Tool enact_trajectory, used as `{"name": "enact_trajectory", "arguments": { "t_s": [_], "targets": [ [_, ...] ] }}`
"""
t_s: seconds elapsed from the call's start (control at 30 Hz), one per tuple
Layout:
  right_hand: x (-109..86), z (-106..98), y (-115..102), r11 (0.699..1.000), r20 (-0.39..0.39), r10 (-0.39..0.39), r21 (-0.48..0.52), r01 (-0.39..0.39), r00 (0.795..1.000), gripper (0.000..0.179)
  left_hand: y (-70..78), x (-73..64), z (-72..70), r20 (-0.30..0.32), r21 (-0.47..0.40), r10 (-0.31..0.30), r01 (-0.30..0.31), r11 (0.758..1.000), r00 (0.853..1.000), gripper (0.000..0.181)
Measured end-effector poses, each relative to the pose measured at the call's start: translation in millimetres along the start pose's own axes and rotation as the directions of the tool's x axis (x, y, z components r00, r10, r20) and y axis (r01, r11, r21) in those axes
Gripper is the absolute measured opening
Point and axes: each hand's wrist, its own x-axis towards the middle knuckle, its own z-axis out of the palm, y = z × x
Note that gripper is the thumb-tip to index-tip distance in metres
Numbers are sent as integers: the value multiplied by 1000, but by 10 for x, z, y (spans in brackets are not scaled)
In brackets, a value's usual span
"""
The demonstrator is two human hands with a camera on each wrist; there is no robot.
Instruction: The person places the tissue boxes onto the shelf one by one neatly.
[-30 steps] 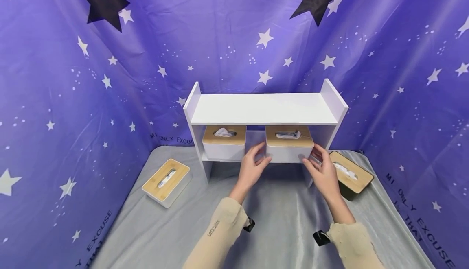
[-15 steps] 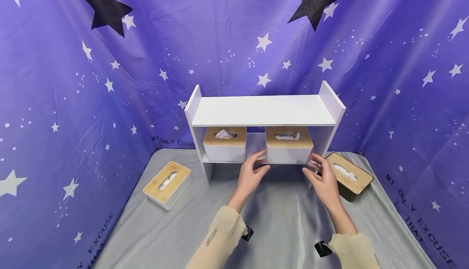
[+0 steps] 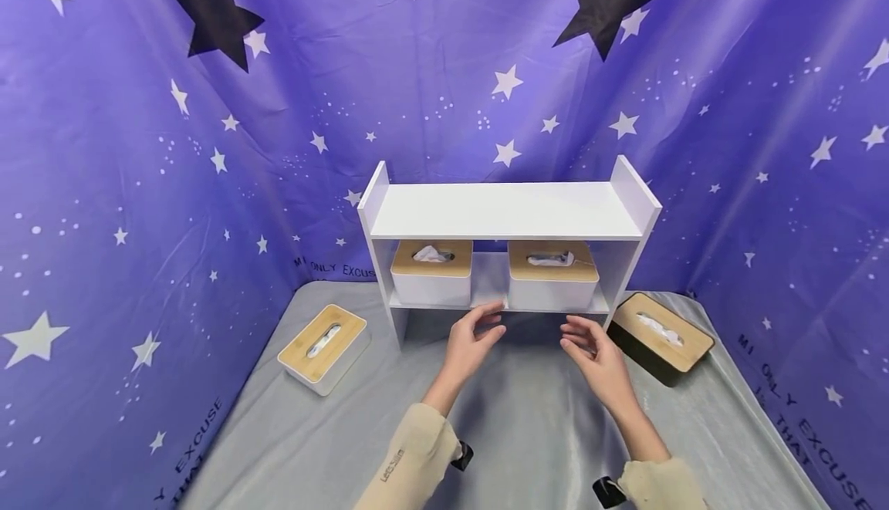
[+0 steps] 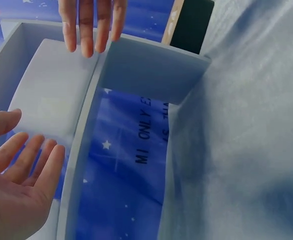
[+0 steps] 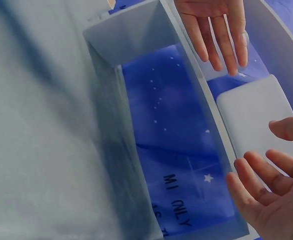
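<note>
The right tissue box (image 3: 552, 294) is carried by the lower shelf board (image 3: 600, 305), near its front edge and right end, a gap to the left tissue box (image 3: 432, 290) presumably being left for finger access, while the left hand (image 3: 467, 346) and right hand (image 3: 599, 359) are held apart, empty.

The shelf (image 3: 505, 213) looks like smooth painted board with a soft, nearly matt finish. The white boxes (image 3: 552, 295) look like smooth plastic, satin rather than glossy; the dark box (image 3: 642, 354) seems matt plastic. Their lids (image 3: 552, 273) show pale wood, smooth and low in sheen. The tissues (image 3: 660, 329) are thin, crumpled paper. The sheet (image 3: 528, 433) is silky cloth, the curtain (image 3: 444, 47) smooth, faintly glossy fabric, the sleeves (image 3: 413, 456) matt cloth.
</note>
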Motion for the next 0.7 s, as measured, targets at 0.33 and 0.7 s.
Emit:
{"name": "enact_trajectory", "arguments": {
  "t_s": [0.33,0.7],
  "targets": [
    [-39,227,83,999,75,16,45,-19,997,34,117,-189,-296,37,47,-35,33,998,999,36],
    [-3,348,123,1000,123,18,-15,-16,992,31,-205,-251,-584,-22,54,-71,72,996,997,35]
  ]
}}
